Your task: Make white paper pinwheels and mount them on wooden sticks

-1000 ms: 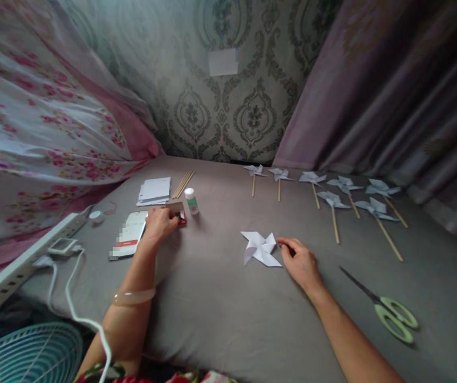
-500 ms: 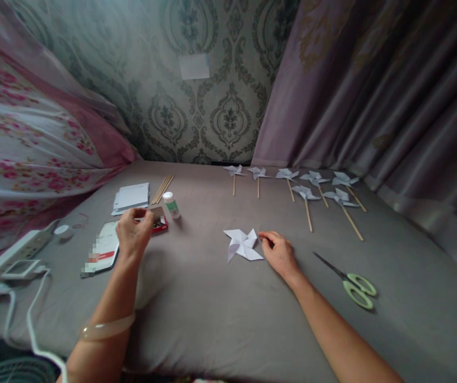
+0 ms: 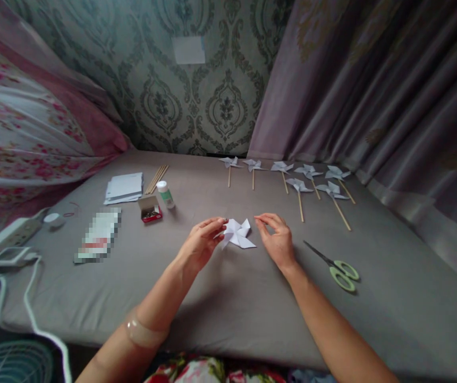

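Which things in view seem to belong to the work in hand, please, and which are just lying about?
Likely part of the work:
- stickless paper pinwheel
- pinwheels on sticks
- loose sticks
- paper stack
- red box
- scissors
- perhaps the white-capped bottle

Probably just lying about:
- phone
- power strip
- charger

Left hand (image 3: 201,242) is off the small red box (image 3: 151,214) and phone (image 3: 100,234) side, now over at the white paper pinwheel (image 3: 237,234), fingers overlapping its left blades; a dark speck shows at the fingertips, too small to ID. Box is now unobstructed: raised flap and small contents in full view, phone's right edge uncovered too. Right hand (image 3: 277,239) has lifted slightly relative to the pinwheel, fingertips now just off its upper right blade.
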Available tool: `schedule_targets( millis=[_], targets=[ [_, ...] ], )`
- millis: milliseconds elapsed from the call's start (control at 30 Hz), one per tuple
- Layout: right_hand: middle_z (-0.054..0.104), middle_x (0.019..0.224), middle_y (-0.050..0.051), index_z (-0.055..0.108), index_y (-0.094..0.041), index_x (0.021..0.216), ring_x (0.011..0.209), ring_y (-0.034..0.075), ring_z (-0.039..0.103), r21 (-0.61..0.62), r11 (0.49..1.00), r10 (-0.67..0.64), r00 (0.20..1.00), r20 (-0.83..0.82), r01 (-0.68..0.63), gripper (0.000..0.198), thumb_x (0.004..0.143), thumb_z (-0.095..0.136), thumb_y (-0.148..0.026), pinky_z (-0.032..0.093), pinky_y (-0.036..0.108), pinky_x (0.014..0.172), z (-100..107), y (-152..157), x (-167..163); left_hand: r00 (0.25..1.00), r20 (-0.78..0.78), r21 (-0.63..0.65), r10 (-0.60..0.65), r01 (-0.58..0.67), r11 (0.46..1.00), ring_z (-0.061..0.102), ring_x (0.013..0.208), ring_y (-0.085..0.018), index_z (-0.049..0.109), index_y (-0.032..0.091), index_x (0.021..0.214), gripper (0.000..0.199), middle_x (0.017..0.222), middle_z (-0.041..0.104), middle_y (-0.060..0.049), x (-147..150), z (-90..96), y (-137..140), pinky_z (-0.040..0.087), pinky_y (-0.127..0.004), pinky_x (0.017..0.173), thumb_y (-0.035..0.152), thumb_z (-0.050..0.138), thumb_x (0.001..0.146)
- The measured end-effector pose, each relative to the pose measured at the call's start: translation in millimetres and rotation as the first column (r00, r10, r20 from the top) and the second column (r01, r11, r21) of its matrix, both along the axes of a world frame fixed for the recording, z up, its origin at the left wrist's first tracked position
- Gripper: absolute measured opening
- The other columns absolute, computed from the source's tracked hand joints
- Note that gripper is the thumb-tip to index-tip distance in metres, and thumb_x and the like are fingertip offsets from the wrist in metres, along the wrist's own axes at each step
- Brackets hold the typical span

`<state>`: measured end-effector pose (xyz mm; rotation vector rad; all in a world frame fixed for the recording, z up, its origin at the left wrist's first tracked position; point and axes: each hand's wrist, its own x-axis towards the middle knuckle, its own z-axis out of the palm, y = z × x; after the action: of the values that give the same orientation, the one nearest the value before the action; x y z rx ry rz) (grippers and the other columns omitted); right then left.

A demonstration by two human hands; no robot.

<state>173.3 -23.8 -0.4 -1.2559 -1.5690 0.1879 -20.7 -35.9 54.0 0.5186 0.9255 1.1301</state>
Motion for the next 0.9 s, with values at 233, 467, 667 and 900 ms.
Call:
schedule_targets(
  millis=[233, 467, 667, 900],
  targets=[
    [0.07, 0.086, 0.004, 0.07, -0.022, 0.094, 0.079, 0.016, 0.064, -0.04, 0.981, 0.184, 0.979, -0.087, -0.188, 0.015, 0.088, 0.058, -0.028, 0.049, 0.032, 0.079, 20.8, -22.2, -19.4, 0.99, -0.089, 0.146, -0.11, 0.123, 0.982, 0.056, 0.075, -0.011, 0.07, 0.013, 0.075, 0.025, 0.081, 0.066, -0.003, 18.6, -11.3, -2.5, 0.04, -0.022, 0.07, 0.03, 0.081, 0.06],
    [0.07, 0.086, 0.003, 0.071, -0.023, 0.093, 0.078, 0.015, 0.064, -0.094, 0.96, 0.247, 0.956, -0.159, -0.264, 0.014, 0.087, 0.06, -0.03, 0.05, 0.03, 0.076, 17.7, -24.8, -23.7, 0.936, -0.34, 0.336, -0.094, 0.214, 0.917, 0.055, 0.077, -0.014, 0.068, 0.014, 0.08, 0.026, 0.079, 0.064, -0.002, 25.4, -19.0, -2.9, 0.039, -0.025, 0.075, 0.038, 0.073, 0.071],
    [0.071, 0.082, 0.002, 0.07, -0.022, 0.084, 0.075, 0.015, 0.063, -0.142, 0.953, 0.234, 0.948, -0.215, -0.267, 0.013, 0.085, 0.062, -0.031, 0.05, 0.028, 0.074, 15.4, -24.0, -25.5, 0.871, -0.483, 0.344, -0.095, 0.288, 0.894, 0.056, 0.074, -0.014, 0.067, 0.015, 0.081, 0.03, 0.079, 0.064, -0.002, 21.8, -19.9, 1.5, 0.041, -0.025, 0.07, 0.043, 0.07, 0.07],
    [0.071, 0.075, 0.002, 0.069, -0.02, 0.079, 0.069, 0.015, 0.063, -0.253, 0.947, 0.105, 0.932, -0.346, -0.2, 0.016, 0.078, 0.064, -0.035, 0.051, 0.027, 0.07, 12.2, -19.7, -23.1, 0.674, -0.739, 0.279, -0.021, 0.334, 0.9, 0.059, 0.072, -0.017, 0.07, 0.013, 0.087, 0.033, 0.08, 0.069, -0.006, 4.9, -22.8, 19.9, 0.043, -0.026, 0.065, 0.042, 0.057, 0.077]
  ],
)
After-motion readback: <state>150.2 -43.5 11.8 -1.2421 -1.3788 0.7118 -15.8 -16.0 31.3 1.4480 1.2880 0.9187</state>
